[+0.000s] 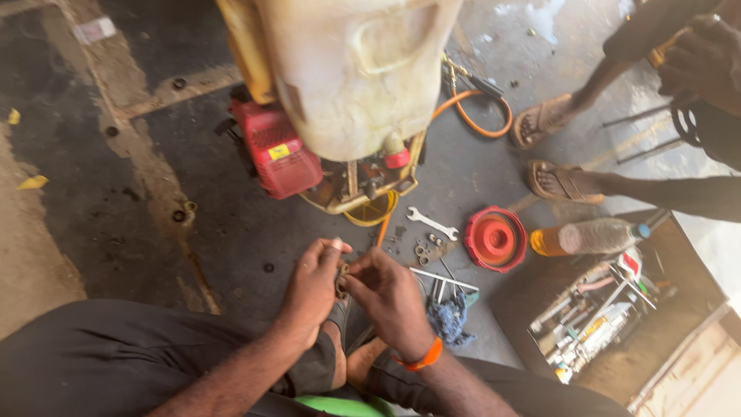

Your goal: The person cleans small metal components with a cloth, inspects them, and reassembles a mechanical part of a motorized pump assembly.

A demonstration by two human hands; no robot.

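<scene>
Metal ring [342,279] sits pinched between my left hand [312,289] and right hand [390,297]. Sprayer [340,100] stands stripped; spanner [432,223], red cap [495,239] and small parts [426,251] lie unfitted.

Got a small, dark, grimy metal ring part [342,279] pinched between my left hand [312,287] and right hand [388,293], held up just above my sandals, too small to make out details.

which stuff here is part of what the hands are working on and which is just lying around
In hand:
left hand
right hand
small metal part

Lying about:
spanner
red cap
plastic bottle
blue rag
toolbox
orange hose
</scene>
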